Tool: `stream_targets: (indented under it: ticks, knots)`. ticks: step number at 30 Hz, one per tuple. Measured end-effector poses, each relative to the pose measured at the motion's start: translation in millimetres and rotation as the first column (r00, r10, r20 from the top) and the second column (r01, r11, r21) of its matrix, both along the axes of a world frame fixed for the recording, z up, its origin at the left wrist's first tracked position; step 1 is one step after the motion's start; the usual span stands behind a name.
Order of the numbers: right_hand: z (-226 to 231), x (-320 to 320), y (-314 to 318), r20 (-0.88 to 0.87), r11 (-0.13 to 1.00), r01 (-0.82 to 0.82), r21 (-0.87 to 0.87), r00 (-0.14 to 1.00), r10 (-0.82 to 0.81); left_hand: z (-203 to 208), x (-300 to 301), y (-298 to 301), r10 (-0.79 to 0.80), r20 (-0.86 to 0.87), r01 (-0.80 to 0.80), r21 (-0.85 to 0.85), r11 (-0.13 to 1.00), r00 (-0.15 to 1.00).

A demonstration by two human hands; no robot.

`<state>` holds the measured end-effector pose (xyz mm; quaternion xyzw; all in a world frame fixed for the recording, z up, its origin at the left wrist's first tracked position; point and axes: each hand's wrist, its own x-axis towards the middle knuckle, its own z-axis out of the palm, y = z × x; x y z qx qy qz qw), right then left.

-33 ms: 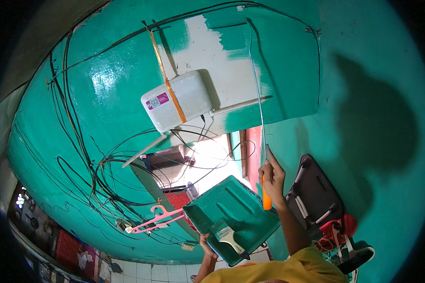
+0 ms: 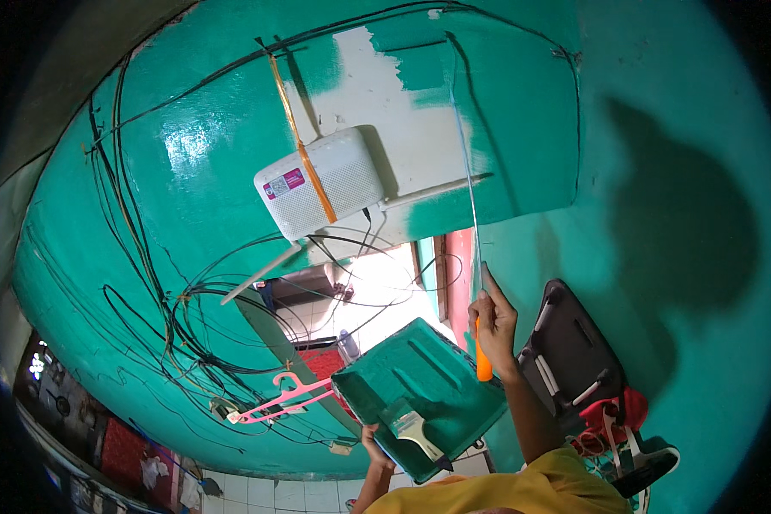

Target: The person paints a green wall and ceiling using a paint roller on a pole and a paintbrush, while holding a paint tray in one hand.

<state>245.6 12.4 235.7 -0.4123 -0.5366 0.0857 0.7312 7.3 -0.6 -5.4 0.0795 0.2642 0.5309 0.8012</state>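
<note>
My right hand (image 2: 495,324) is closed around the orange handle of a long paint roller (image 2: 484,364), its index finger stretched up along the rod. The thin rod rises to a green-coated roller head (image 2: 413,44), which lies against the upper wall. Beside it is a bare whitish patch (image 2: 403,128) with ragged green edges. My left hand (image 2: 377,447) grips the near left edge of a green paint tray (image 2: 488,403), fingers partly hidden. A wide paintbrush (image 2: 418,435) with a pale handle lies in the tray.
A white router (image 2: 338,184) hangs from an orange strap over the wall. Black cables (image 2: 167,317) tangle at left, with a pink hanger (image 2: 291,390) below. An opening (image 2: 394,295) shows a bright room. A dark folded stool-like item (image 2: 574,351) stands at right.
</note>
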Motion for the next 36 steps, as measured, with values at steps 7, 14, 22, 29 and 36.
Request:
stream_targets:
  ticks: [7, 14, 22, 29, 36]
  knots:
    - [39.2, 12.4, 27.1, 0.058, 0.997, -0.012, 0.074, 0.998, 0.007, 16.0, -0.5, 2.8, 0.032, -0.018, -0.031, 0.066, 0.997, 0.999]
    - [15.7, -3.1, 11.7, -0.01, 0.999, -0.026, 0.023, 1.0, 0.026, -12.0, -5.3, 10.8, 0.03, -0.016, -0.029, 0.038, 0.999, 0.999]
    - [35.1, 8.8, 27.3, 0.034, 0.997, -0.046, 0.061, 0.998, 0.044, 13.2, -5.4, 0.7, 0.048, -0.017, -0.047, 0.066, 0.997, 0.999]
    - [15.9, 3.7, 16.3, 0.029, 1.0, 0.001, 0.01, 1.0, -0.001, 13.1, -4.0, -0.1, 0.069, -0.089, -0.062, 0.088, 0.994, 0.994]
    - [29.0, 10.5, 23.3, 0.041, 0.998, -0.035, 0.043, 0.999, 0.033, -1.8, -7.2, 6.3, 0.067, -0.064, -0.062, 0.078, 0.995, 0.996]
